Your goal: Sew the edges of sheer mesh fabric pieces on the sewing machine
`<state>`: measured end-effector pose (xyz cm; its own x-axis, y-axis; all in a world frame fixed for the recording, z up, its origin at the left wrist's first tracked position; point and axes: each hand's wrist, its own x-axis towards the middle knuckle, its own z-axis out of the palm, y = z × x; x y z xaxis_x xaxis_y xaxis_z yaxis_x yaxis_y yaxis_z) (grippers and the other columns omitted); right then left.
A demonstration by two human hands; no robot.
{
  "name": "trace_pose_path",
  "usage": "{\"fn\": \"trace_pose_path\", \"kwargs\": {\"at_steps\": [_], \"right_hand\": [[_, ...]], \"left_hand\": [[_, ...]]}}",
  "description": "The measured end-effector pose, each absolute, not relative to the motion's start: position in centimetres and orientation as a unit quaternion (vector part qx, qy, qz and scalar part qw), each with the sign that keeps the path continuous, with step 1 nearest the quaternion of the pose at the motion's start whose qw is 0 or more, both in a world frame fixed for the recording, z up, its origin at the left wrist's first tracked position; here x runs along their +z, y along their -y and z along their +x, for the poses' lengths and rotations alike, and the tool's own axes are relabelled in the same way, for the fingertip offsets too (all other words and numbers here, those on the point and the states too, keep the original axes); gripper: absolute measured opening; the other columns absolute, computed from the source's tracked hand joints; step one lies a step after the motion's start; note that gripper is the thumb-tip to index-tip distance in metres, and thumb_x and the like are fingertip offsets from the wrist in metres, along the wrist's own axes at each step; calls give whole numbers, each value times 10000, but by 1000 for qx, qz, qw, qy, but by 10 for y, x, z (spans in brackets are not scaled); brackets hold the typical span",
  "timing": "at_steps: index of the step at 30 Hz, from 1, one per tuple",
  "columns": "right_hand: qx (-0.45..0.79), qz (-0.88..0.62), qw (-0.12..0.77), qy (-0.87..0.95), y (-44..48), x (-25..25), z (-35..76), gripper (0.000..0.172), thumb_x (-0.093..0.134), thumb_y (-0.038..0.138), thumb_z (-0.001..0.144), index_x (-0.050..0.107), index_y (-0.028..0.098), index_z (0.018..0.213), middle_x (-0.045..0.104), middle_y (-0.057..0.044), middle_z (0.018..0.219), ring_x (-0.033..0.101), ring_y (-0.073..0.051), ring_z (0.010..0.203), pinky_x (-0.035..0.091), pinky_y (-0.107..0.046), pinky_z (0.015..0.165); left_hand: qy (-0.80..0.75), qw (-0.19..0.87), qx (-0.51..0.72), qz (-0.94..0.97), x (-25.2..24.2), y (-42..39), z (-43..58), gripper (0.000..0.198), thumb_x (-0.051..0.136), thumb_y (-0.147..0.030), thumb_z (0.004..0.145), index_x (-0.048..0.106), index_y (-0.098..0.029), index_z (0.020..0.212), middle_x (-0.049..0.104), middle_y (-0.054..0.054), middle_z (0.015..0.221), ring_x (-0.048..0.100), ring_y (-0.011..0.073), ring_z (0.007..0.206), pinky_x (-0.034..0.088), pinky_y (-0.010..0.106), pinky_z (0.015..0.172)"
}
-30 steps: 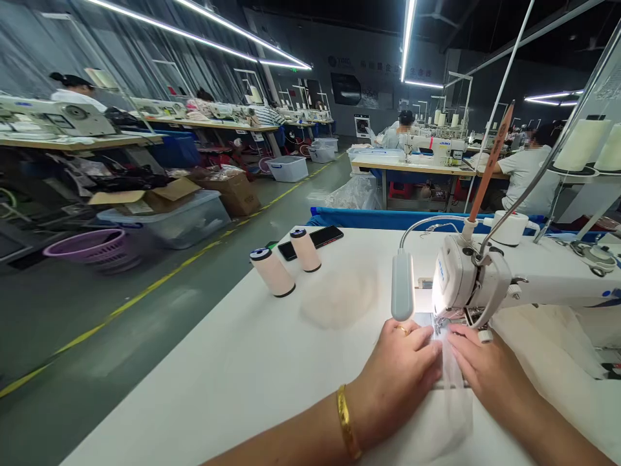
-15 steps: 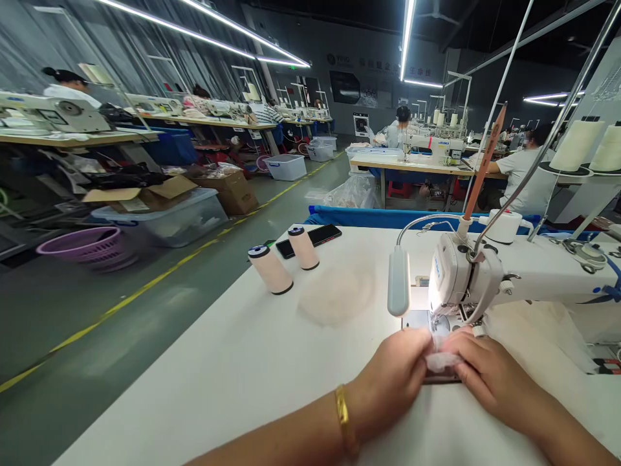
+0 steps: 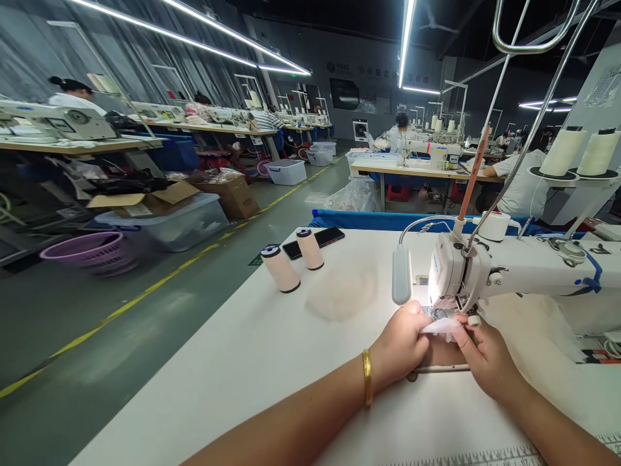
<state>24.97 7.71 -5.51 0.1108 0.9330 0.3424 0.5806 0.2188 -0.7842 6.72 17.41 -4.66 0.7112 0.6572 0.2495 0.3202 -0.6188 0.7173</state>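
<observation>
A small piece of thin white fabric (image 3: 441, 325) is stretched between my two hands, just in front of the needle area of a white sewing machine (image 3: 449, 265). My left hand (image 3: 405, 340), with a gold bracelet (image 3: 367, 377) at the wrist, pinches the fabric's left end. At the other end, my right hand (image 3: 488, 353) grips it between thumb and fingers, close to the presser foot. The machine's lamp (image 3: 400, 275) hangs just above my left hand. Sheer pale fabric (image 3: 528, 320) lies to the right, under the machine arm.
Two pale pink thread cones (image 3: 281, 270) and a dark phone (image 3: 334, 237) stand and lie at the table's far left. A ruler strip (image 3: 514, 455) runs along the near edge. Thread stands (image 3: 563, 152) rise at right. Co-workers sit at machines beyond the aisle.
Both hands have moved forward, nearer the needle, and the bunched fabric is now spread flatter between them. The view has shifted slightly, bringing the ruler strip into sight.
</observation>
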Motion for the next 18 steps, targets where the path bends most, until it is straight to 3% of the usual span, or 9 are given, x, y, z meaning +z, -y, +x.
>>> {"fn": "trace_pose_path", "kwargs": {"at_steps": [6,9,14,17,18], "right_hand": [[214,-595,432,644,-76,-54,251,344,415,465,1106,606,240,927,697,-30,894,669,-220,865,511,-305,742],[216,-596,406,659,-75,-52,254,334,397,429,1109,588,241,910,678,-16,850,640,-203,788,486,-299,695],[144,-556,305,760,-69,-43,258,264,407,303,1096,546,238,880,622,-3,776,580,-193,713,445,-313,684],[100,-506,229,825,-65,-34,257,225,410,195,1069,549,229,895,651,-28,846,603,-211,794,455,-363,793],[98,-499,214,834,-63,-31,256,213,412,170,1059,550,227,907,656,-31,863,607,-213,808,456,-378,825]], "left_hand": [[-284,351,252,856,-45,-174,67,193,639,-154,797,557,-167,623,510,18,861,533,159,777,441,261,668],[-266,356,261,857,-44,-172,65,217,674,-193,824,583,-168,629,501,9,833,525,153,761,434,261,665],[-191,275,281,900,-49,-162,55,256,661,-128,820,558,-164,588,577,17,803,538,155,765,409,288,690],[-142,212,285,924,-54,-153,47,118,670,-91,811,712,-195,774,711,25,934,608,188,867,433,337,794],[-132,199,285,928,-56,-150,45,168,659,-69,814,739,-209,859,738,19,965,628,193,894,435,352,825]]}}
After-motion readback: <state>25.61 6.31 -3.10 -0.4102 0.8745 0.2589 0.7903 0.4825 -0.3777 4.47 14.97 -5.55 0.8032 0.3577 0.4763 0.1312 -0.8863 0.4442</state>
